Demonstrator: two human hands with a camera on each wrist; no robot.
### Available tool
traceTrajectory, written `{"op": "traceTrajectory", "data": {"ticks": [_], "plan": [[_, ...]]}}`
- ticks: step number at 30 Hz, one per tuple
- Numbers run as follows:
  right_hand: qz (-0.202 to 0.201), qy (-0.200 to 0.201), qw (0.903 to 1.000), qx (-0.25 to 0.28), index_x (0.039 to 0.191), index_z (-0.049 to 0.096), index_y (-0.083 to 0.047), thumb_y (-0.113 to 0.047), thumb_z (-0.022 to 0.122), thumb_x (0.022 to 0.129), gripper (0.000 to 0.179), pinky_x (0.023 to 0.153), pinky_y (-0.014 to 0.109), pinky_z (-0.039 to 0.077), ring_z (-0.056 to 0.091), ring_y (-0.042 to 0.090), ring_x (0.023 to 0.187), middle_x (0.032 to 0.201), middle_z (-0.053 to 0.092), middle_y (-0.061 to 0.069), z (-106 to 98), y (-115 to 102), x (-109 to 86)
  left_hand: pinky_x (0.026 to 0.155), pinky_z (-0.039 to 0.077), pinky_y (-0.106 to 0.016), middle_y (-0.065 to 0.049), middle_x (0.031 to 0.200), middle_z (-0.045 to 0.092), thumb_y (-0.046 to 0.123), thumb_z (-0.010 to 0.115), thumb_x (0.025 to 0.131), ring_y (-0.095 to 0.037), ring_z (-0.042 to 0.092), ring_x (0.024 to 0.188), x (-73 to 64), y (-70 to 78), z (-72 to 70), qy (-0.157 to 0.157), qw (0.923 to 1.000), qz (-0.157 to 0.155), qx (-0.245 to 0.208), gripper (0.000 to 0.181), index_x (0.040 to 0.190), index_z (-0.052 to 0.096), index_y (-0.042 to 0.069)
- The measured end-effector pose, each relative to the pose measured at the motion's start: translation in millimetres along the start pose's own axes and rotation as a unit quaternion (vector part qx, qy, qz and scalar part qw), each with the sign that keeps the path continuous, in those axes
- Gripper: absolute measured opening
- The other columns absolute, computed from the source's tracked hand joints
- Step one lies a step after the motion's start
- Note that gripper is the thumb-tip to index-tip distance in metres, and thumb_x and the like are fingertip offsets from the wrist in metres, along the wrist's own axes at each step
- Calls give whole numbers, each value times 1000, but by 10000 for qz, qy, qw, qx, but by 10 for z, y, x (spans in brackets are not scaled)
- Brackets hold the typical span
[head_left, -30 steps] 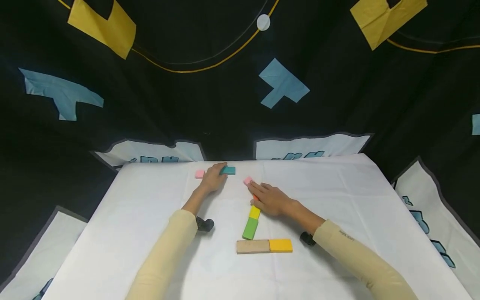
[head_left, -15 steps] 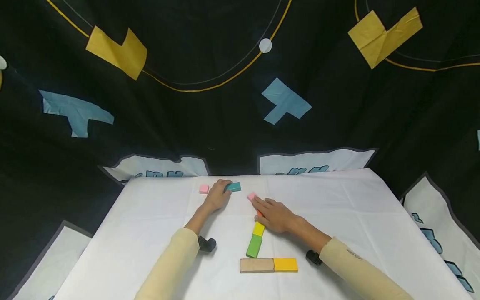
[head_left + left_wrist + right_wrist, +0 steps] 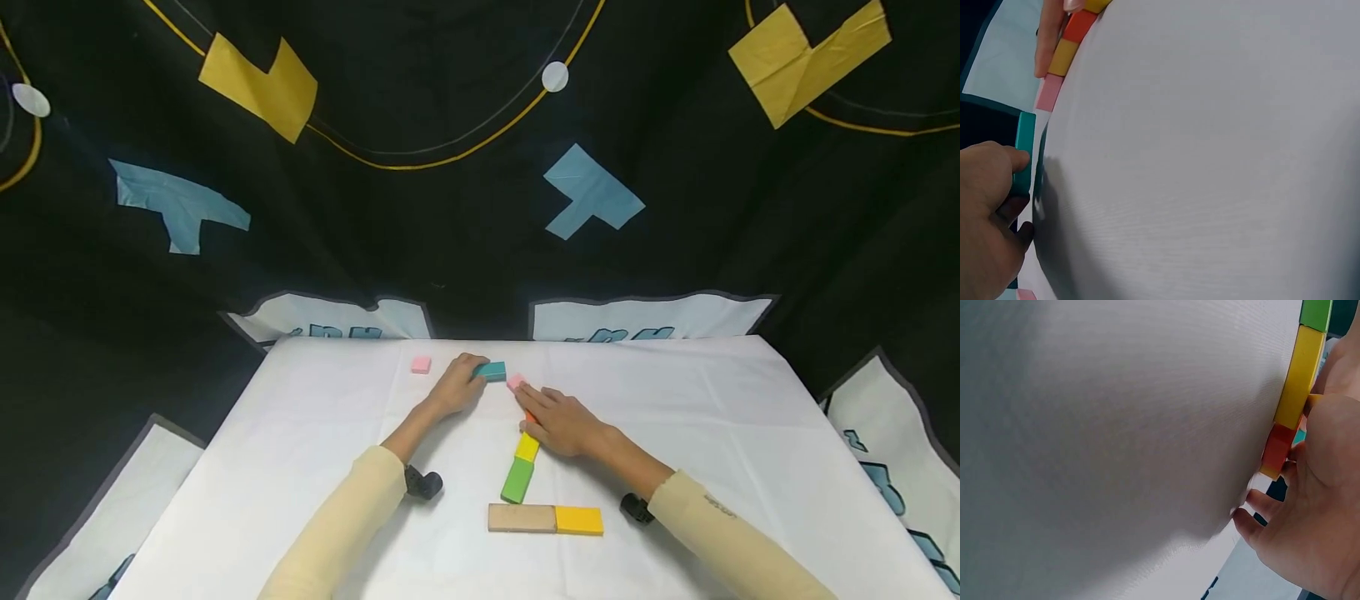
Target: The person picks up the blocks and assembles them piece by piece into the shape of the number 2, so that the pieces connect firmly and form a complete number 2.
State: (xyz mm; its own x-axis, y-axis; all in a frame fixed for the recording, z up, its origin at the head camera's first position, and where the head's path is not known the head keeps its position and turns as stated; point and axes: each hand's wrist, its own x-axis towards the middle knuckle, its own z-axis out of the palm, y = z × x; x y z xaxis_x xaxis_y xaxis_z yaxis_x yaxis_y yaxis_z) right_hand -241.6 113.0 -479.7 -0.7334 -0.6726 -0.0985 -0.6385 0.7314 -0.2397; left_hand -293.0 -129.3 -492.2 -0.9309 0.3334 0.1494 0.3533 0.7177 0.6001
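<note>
In the head view my left hand (image 3: pixel 457 383) grips a teal block (image 3: pixel 492 372) between thumb and fingers near the far side of the table. Whether that block touches the cloth I cannot tell. Just right of it lies a pink block (image 3: pixel 515 382), at the far end of a slanting row. Down the row come a small yellowish block (image 3: pixel 1063 58), an orange-red block (image 3: pixel 1080 26), a yellow block (image 3: pixel 1300 375) and a green block (image 3: pixel 517 481). My right hand (image 3: pixel 566 423) rests along this row with fingers extended, its fingertips at the pink block and partly covering the blocks.
A tan block (image 3: pixel 522 517) and an orange-yellow block (image 3: pixel 578 520) lie end to end nearer the front. Another pink block (image 3: pixel 421 364) sits left of my left hand. White cloth covers the table (image 3: pixel 675 417); a black patterned curtain (image 3: pixel 420 242) hangs behind.
My left hand has moved right with the teal block, narrowing its gap to the pink block. My right hand stays at the row. The head view has shifted.
</note>
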Motion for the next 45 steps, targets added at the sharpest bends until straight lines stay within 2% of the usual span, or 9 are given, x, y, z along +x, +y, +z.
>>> {"op": "traceTrajectory", "data": {"ticks": [9, 16, 26, 35, 45], "plan": [[-3, 43, 10000, 27, 159, 25, -10, -39, 47, 106, 65, 109, 58, 36, 35, 42, 140, 163, 23, 9, -111, 13, -3, 108, 41, -46, -25, 131, 55, 3, 55, 98, -37, 53, 123, 21, 77, 5, -6, 10000, -26, -35, 36, 132, 56, -8], [145, -102, 9998, 21, 160, 22, -13, -42, 44, 106, 65, 110, 57, 35, 33, 41, 141, 164, 20, 7, -65, 42, -4, 109, 39, -45, -24, 134, 54, 5, 54, 100, -36, 51, 126, 25, 71, 31, -206, 9997, -99, 123, 36, 134, 55, -6], [136, -110, 9998, -79, 161, 20, -13, -43, 43, 106, 66, 111, 56, 34, 31, 40, 143, 165, 18, 6, -106, 79, 41, 111, 37, -45, -24, 136, 53, 5, 54, 100, -36, 49, 128, 63, 99, -14, -179, 9997, -100, 150, 37, 135, 55, -6], [145, -117, 9998, 25, 161, 19, -15, -43, 44, 106, 67, 111, 56, 34, 32, 40, 143, 165, 18, 6, -71, 46, 59, 112, 36, -46, -25, 136, 52, 4, 55, 99, -38, 48, 129, 22, 69, -22, -222, 9996, -83, 127, 37, 135, 54, -7], [182, -165, 9997, 58, 161, 21, -15, -43, 45, 105, 66, 110, 56, 35, 32, 39, 143, 165, 20, 4, -18, 31, 39, 113, 34, -46, -23, 139, 51, 5, 53, 100, -37, 46, 132, -26, 28, 66, -232, 9994, -229, 82, 39, 137, 54, -4]]}}
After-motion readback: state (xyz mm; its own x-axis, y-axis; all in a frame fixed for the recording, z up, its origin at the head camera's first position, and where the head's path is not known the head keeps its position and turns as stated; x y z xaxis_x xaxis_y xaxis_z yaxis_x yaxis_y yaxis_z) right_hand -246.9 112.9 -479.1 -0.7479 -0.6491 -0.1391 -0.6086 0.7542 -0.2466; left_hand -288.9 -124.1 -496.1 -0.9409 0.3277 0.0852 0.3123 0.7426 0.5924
